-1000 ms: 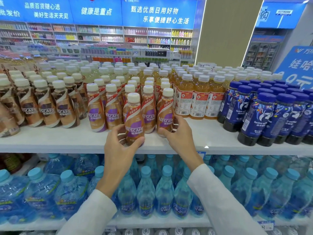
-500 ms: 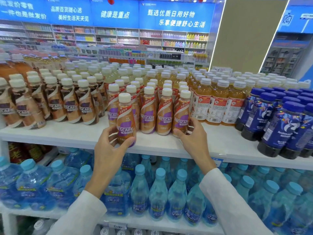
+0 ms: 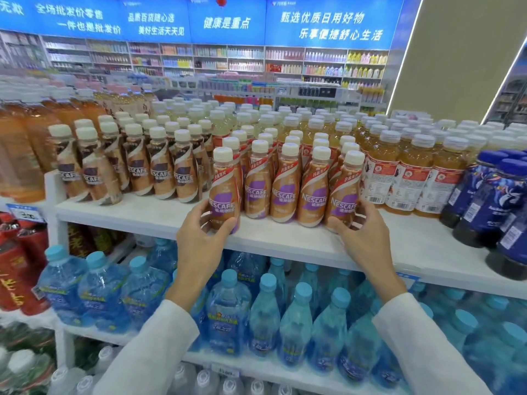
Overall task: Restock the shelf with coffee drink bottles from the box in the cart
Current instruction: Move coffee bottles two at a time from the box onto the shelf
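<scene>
Now left grip [image 3: 199, 238] clasps the left bottle [image 3: 224, 186], right grip [image 3: 363, 235] the right bottle [image 3: 343, 195]; shoving may topple neighbours [image 3: 286, 192] between them.

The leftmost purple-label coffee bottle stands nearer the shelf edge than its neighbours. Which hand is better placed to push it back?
Left, probably. The left hand grips the leftmost bottle near the shelf edge; the right hand holds the right-end bottle of the row.

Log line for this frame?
left hand: holds white-capped purple-label Nescafe bottle | right hand: holds matching bottle at row's right end | white shelf: both standing on it
</scene>
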Tool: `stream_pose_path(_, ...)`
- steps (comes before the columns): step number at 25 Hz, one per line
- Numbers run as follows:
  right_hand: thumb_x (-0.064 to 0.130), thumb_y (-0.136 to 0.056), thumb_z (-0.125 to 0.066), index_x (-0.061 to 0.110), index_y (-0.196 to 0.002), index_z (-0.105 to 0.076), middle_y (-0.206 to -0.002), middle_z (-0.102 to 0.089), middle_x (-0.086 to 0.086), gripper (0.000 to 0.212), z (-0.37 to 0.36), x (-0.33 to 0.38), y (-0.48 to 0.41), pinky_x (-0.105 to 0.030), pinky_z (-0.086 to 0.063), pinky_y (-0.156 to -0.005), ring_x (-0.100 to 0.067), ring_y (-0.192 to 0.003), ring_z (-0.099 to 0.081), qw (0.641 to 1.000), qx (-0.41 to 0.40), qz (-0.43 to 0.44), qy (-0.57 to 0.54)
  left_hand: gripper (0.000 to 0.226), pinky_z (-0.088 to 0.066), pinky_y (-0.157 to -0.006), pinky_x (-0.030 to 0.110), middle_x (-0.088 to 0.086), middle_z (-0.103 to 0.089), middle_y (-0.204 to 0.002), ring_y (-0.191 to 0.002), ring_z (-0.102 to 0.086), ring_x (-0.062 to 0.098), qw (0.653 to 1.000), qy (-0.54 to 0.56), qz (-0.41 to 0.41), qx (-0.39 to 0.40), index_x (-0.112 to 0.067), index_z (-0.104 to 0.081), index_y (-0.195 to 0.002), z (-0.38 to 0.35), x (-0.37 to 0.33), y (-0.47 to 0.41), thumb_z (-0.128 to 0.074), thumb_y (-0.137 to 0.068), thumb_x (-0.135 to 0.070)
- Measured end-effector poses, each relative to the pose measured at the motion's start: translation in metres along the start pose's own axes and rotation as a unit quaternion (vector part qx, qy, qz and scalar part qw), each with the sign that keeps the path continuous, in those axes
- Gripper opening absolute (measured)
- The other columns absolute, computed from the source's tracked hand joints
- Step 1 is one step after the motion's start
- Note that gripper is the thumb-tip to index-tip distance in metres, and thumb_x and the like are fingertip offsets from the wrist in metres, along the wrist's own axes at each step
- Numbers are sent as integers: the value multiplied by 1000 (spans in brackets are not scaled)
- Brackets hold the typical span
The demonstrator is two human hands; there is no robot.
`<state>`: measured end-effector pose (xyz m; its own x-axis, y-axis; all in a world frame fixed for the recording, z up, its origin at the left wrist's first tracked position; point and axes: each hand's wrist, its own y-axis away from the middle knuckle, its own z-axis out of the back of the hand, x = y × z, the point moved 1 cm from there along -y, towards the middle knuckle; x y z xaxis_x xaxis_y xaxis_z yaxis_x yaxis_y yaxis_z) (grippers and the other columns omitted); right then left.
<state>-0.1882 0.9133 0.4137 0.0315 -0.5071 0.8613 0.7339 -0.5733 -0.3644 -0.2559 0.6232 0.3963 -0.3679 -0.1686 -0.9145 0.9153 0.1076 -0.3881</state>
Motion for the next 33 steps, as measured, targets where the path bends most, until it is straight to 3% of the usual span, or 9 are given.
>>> stream_pose_path(11, 31, -83, -82, 22, -145, -45, -140, -57, 3, 73, 0, -3, -1, -22, -48, -88, -11, -114, -59, 1000, 2, -4, -6, 63, -54, -92, 29, -5, -64, -126, -108, -64, 9, 999, -20, -1, -51, -23, -56, -137, -8, 1, -2, -83, -82, -33)
stream_pose_path(19, 31, -84, -81, 24, -146, -44, -141, -56, 3, 73, 0, -1, -1, -28, -51, -94, -13, -118, -59, 1000, 1, -8, 5, 61, -54, -100, 42, -4, -64, -128, -113, -63, 14, 998, -44, -2, -54, -23, -54, -139, -12, 6, -6, -79, -85, -34)
stream_pose_path(30, 35, -85, -80, 25, -147, -41, -144, -54, 3, 74, 0, 1, 1, -39, -52, -104, -15, -124, -57, 1000, 19, -13, 18, 65, -52, -97, 31, -8, -63, -130, -113, -61, 10, 998, -26, 2, -53, -26, -53, -140, -12, -3, 0, -82, -82, -32)
stream_pose_path(33, 40, -86, -78, 25, -153, -34, -148, -48, 0, 81, 5, 4, 7, -42, -48, -108, -19, -130, -52, 998, 29, -16, 48, 68, -47, -102, 30, -4, -59, -137, -121, -58, 12, 998, -38, 13, -48, -23, -49, -144, -7, -6, 8, -81, -84, -32)
